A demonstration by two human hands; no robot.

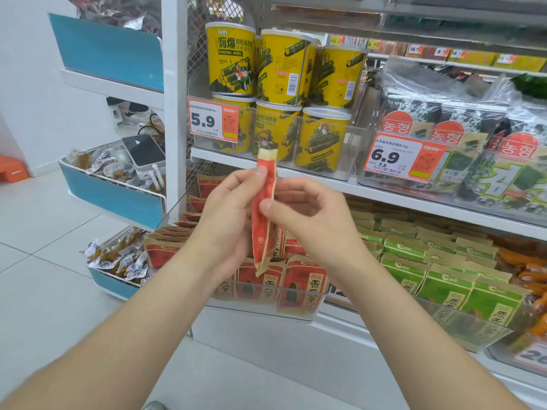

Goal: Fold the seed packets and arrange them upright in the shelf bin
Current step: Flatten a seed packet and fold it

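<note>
The held seed packet (264, 211) is showing red with tan edges. The binned packets (305, 279) below are showing red with a black striped seed. The right-hand packets (444, 288) are showing green. The far tubs (231, 57) are showing yellow with dark-green rolls.

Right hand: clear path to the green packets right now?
Likely yes: the green packets stand uncovered nearby. But right hand and left hand both pinch the red packet, so it must let go first.

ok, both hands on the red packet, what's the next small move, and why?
Probably lower the red packet into the clear bin below. The left hand and right hand pinch it upright and edge-on, over the standing red packets.
</note>
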